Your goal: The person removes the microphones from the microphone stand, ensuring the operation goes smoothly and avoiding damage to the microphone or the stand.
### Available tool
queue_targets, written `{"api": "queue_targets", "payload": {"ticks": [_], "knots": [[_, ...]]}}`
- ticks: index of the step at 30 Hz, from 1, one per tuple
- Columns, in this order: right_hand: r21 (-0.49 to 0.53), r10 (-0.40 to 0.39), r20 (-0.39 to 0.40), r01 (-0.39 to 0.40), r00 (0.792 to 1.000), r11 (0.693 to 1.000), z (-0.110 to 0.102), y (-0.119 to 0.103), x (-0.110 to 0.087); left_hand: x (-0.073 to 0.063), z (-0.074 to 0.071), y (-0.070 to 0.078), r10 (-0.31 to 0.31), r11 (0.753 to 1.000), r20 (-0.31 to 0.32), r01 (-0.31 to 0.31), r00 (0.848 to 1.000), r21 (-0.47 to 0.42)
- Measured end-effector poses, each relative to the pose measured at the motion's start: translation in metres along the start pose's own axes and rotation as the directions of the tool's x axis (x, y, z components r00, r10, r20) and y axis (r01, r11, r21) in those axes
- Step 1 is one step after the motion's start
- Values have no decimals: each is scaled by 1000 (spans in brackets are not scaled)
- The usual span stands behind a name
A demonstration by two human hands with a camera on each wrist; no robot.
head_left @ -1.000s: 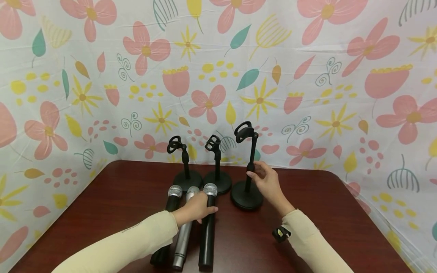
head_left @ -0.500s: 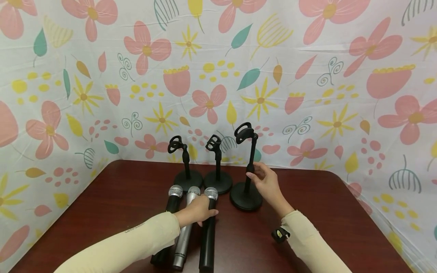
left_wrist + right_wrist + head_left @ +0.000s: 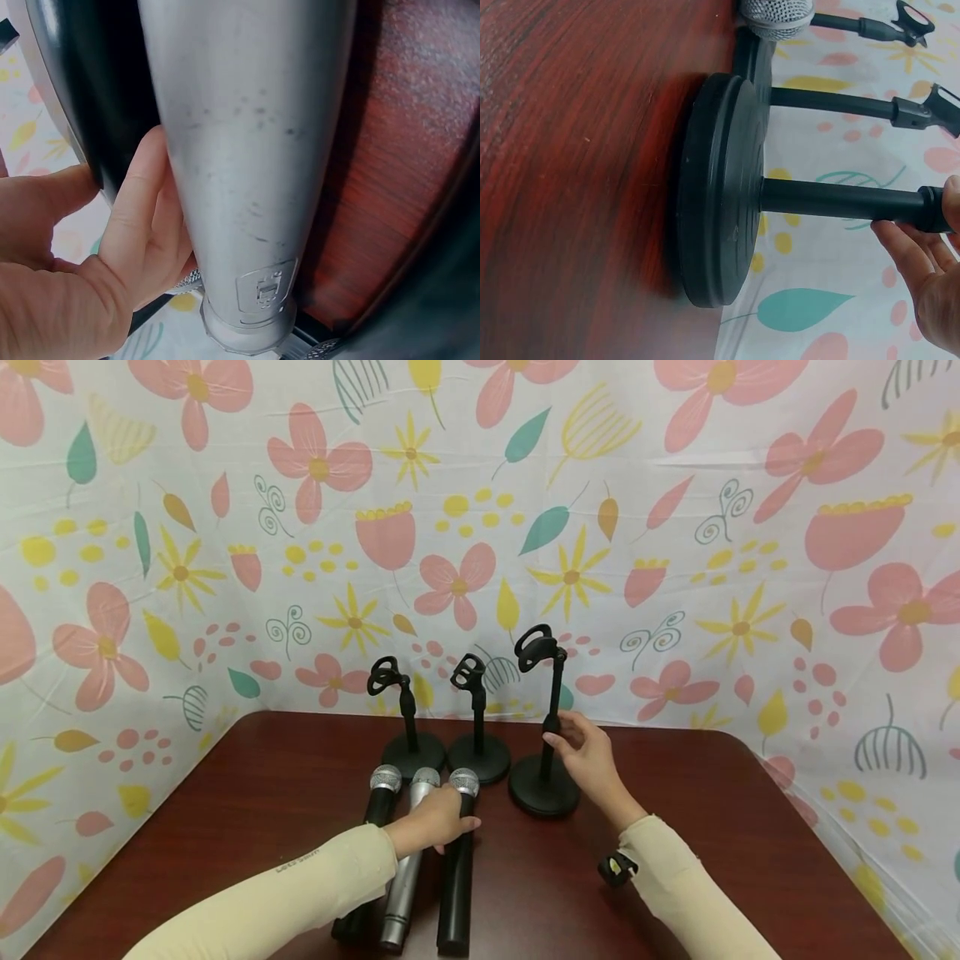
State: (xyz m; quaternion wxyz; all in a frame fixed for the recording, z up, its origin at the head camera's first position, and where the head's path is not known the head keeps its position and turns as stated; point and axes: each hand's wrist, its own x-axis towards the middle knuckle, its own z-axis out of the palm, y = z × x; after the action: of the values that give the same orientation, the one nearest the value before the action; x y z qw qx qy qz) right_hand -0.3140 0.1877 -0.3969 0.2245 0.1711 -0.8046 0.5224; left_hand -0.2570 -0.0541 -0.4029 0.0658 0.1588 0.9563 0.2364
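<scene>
My left hand (image 3: 433,818) grips the rightmost black microphone (image 3: 455,893) below its silver mesh head, thumb on its right side. In the left wrist view, the fingers (image 3: 135,202) reach between this mic and the silver microphone (image 3: 247,112) beside it. Another black microphone (image 3: 381,806) lies to the left of the silver one. My right hand (image 3: 592,768) pinches the pole of the tallest black desktop mic stand (image 3: 543,789) at its collar, with thumb and fingers around it. The stand is upright, its ring-shaped clip (image 3: 537,650) at the top. Its round base shows in the right wrist view.
Two shorter black mic stands, the left stand (image 3: 411,752) and the middle stand (image 3: 478,756), stand behind the microphone heads. Dark reddish wooden table (image 3: 675,827) lies under everything. A flower-printed cloth (image 3: 457,585) hangs right behind the table's back edge.
Over the last half second the tall stand's base has shifted very slightly to the right in my right hand's hold. The left hand and the microphones look nearly the same.
</scene>
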Motion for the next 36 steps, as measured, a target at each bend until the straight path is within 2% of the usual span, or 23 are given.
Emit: {"api": "queue_targets", "payload": {"ticks": [4, 8, 18, 24, 27, 31, 36], "knots": [[-9, -18, -11, 18, 1000, 1000, 1, 2, 4, 1, 1, 1, -12, 1000, -1, 12, 1000, 7], [11, -24, -22, 24, 999, 1000, 0, 3, 9, 1, 0, 2, 4, 1000, 1, -4, 1000, 29], [-9, 41, -31, -41, 999, 999, 1, 12, 20, 0, -4, 4, 5, 999, 12, -6, 1000, 47], [-25, 45, -61, -47, 997, 999, 5, 16, 28, 2, -14, 7, 13, 992, 20, -15, 1000, 122], [-31, 55, -67, -57, 996, 998, 7, 19, 30, 4, -23, 9, 12, 993, 27, -15, 1000, 114], [-27, 67, -71, -69, 995, 997, 8, 22, 33, 6, -35, 12, 56, 997, -29, -55, 998, 58], [-14, 78, -75, -79, 994, 997, 9, 25, 36, 8, -54, 21, 119, 993, -128, -117, 985, 18]]}}
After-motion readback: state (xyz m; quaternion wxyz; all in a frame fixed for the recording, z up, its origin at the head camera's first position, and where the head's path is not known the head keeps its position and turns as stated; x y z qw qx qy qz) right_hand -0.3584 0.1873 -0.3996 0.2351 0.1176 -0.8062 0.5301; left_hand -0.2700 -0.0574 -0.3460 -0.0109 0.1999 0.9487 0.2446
